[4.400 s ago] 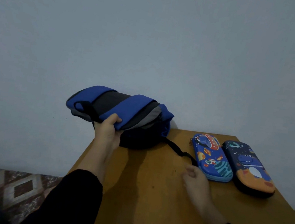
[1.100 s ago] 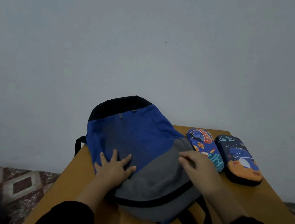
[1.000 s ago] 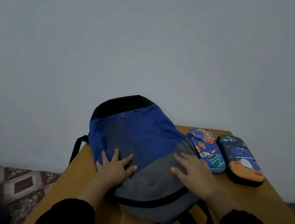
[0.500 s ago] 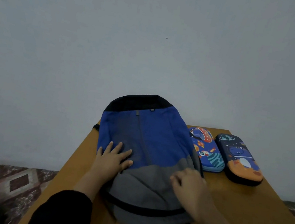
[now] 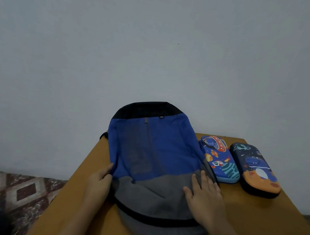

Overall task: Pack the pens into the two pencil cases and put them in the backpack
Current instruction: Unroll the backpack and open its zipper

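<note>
A plain, matte pale wall [image 5: 158, 49] is filling the upper part of the view, and a floor covering [image 5: 10, 187] patterned with dark red and pale diamonds is showing at the lower left. A smooth, orange-brown wooden tabletop [image 5: 265, 228] is standing with its far edge against the wall.

The backpack [image 5: 155, 156] is lying flat along the tabletop's left half, its rounded black top reaching past the far edge. Its soft woven fabric is running in bands: black at the top, blue in the middle with a central zip line, grey nearest the person, crossed by a black strip.

At the far right corner two hard-shelled, rounded oblong pencil cases are lying side by side, closed: the blue pencil case [image 5: 219, 160], printed with planets and rockets, just beside the backpack, and the dark pencil case [image 5: 255, 168], with an orange end, just beside it on the right.

The left hand [image 5: 99, 182] is resting at the backpack's left edge; whether it is gripping the fabric is not clear. The right hand [image 5: 205, 195] is lying with straight fingers on the grey band. The two hands are apart.
</note>
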